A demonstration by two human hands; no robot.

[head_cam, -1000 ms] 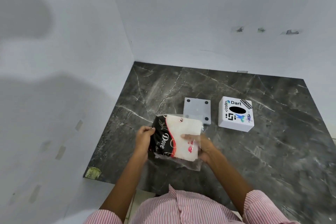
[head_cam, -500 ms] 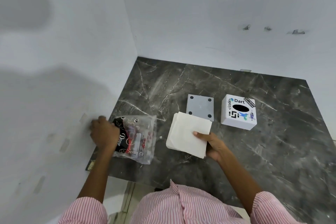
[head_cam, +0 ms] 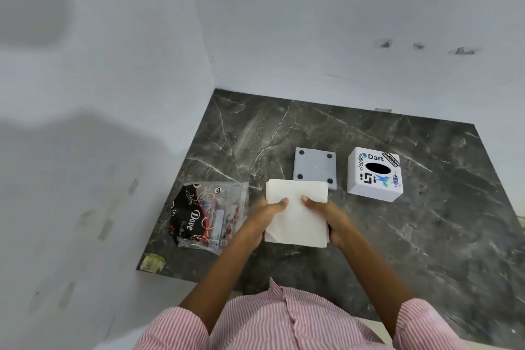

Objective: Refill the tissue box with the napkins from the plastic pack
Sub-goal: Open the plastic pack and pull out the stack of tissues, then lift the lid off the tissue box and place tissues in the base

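A white stack of napkins [head_cam: 297, 213] is held above the dark marble counter, gripped from both sides. My left hand [head_cam: 262, 217] holds its left edge with the thumb on top. My right hand [head_cam: 331, 217] holds its right edge the same way. The plastic pack [head_cam: 208, 216], clear with black and red "Dove" print, lies flat and emptied at the counter's left. The white tissue box [head_cam: 375, 175], with stickers and a dark oval slot on top, stands at the back right. Its grey base plate [head_cam: 314, 166] lies beside it, feet up, just behind the napkins.
The marble counter [head_cam: 426, 236] sits in a corner between two white walls, left and behind. Its near edge runs just ahead of my striped shirt. A small yellowish sticker [head_cam: 153, 263] marks the front left corner.
The napkins came out of the pack. My left hand laid the pack at the counter's left, then returned to grip the stack together with my right hand.
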